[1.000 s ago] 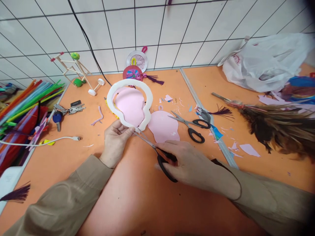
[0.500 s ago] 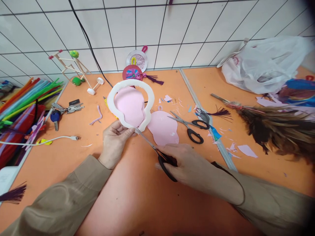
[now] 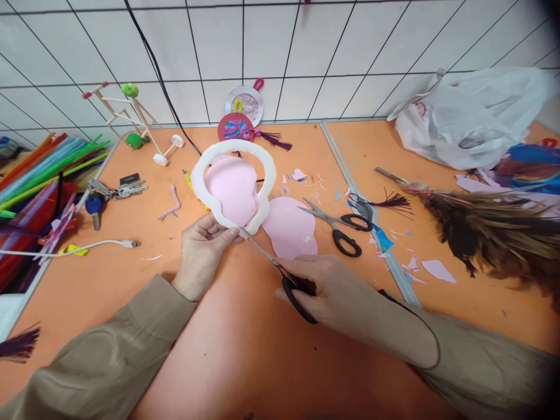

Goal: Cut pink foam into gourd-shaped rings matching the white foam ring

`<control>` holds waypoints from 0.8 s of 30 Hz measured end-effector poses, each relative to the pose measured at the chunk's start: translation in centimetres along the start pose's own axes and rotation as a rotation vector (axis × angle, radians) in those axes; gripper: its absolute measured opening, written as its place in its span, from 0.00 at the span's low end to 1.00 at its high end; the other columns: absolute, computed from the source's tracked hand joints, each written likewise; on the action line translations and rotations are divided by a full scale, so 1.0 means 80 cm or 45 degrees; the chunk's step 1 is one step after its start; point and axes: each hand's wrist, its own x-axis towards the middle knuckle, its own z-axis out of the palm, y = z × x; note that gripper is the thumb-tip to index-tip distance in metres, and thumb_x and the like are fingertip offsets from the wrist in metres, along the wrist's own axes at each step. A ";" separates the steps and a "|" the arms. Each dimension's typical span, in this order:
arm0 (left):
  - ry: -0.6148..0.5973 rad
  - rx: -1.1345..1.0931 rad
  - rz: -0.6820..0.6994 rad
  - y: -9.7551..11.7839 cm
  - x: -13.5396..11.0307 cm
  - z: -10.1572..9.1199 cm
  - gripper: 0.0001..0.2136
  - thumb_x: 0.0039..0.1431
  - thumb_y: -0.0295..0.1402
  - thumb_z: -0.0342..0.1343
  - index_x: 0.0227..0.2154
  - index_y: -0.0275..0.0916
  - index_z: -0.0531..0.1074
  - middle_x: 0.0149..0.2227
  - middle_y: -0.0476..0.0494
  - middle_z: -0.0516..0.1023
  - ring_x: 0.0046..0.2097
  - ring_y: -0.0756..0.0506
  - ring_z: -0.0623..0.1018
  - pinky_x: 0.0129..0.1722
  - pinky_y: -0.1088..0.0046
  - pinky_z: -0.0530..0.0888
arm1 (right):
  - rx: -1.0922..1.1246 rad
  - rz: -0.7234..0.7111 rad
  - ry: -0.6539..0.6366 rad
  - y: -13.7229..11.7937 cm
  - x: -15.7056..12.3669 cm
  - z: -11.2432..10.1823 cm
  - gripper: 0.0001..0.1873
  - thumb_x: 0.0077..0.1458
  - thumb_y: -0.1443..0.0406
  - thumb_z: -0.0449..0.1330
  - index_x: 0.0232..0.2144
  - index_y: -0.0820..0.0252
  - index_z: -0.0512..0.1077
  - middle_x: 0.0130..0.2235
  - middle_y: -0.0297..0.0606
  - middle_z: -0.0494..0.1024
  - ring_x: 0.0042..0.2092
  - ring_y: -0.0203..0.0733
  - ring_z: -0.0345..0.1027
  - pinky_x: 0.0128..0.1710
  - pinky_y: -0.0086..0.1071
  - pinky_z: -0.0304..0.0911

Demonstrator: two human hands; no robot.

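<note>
While the white foam ring [image 3: 238, 146] and the pink foam piece [image 3: 231, 189] behind it are pinched at their six-o'clock edge by the closed left hand [image 3: 202, 254], the black-handled scissors [image 3: 271, 259] are gripped by the right hand [image 3: 332, 291], with the tips set against that edge from four o'clock. One pink cut-out [image 3: 289, 230] is already laid on the orange table [image 3: 131, 280] at the ring's four o'clock, and trimmings [image 3: 301, 175] are scattered beyond it. The cutting of the held piece is judged unfinished.
</note>
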 end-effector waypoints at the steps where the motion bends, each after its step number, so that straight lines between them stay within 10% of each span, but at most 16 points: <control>1: 0.009 -0.003 -0.004 0.001 0.000 0.000 0.08 0.47 0.28 0.68 0.33 0.37 0.80 0.30 0.46 0.84 0.32 0.48 0.82 0.34 0.74 0.80 | 0.002 -0.002 0.003 0.001 0.000 0.000 0.12 0.55 0.65 0.57 0.22 0.58 0.59 0.22 0.28 0.62 0.24 0.33 0.52 0.26 0.30 0.44; 24: 0.032 -0.020 -0.037 0.004 0.000 0.002 0.10 0.45 0.30 0.69 0.33 0.37 0.80 0.30 0.46 0.83 0.32 0.47 0.81 0.35 0.71 0.79 | -0.051 -0.044 0.022 -0.003 0.002 -0.006 0.11 0.52 0.71 0.56 0.22 0.59 0.59 0.22 0.28 0.62 0.25 0.33 0.53 0.26 0.29 0.44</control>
